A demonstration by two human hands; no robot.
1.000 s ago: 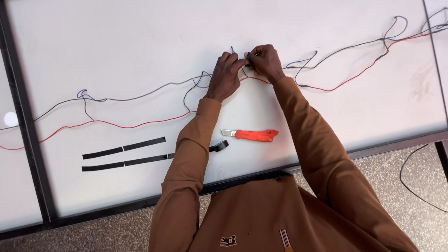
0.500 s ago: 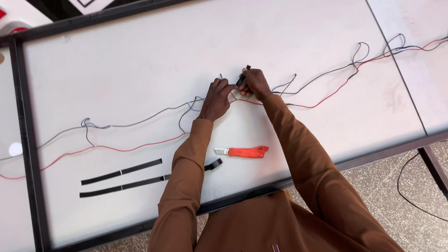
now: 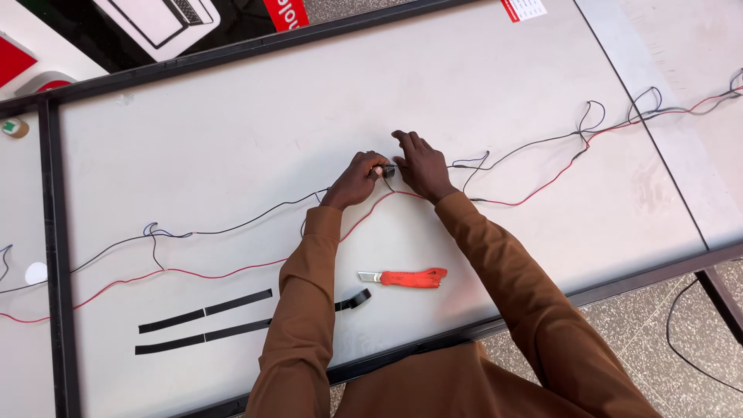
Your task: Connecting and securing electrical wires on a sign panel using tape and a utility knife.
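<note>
My left hand (image 3: 357,179) and my right hand (image 3: 419,166) meet at the middle of a white panel (image 3: 232,131). Both pinch a small dark joint (image 3: 387,169) where thin wires come together. A black wire (image 3: 255,220) and a red wire (image 3: 193,272) run left from the hands across the panel. To the right they continue as a black wire (image 3: 534,143) and a red wire (image 3: 542,186) with loops. Both sleeves are brown.
An orange utility knife (image 3: 404,277) lies near the panel's front edge. Black tape strips (image 3: 205,310) lie at the lower left, one curling at its end (image 3: 354,299). A dark metal frame (image 3: 51,232) borders the panel. A tape roll (image 3: 14,128) sits far left. A black cable (image 3: 681,340) trails on the floor.
The view has shifted, so hands and panel sit lower in the picture. The hands stay together on the wire joint, and the right fingers have spread slightly.
</note>
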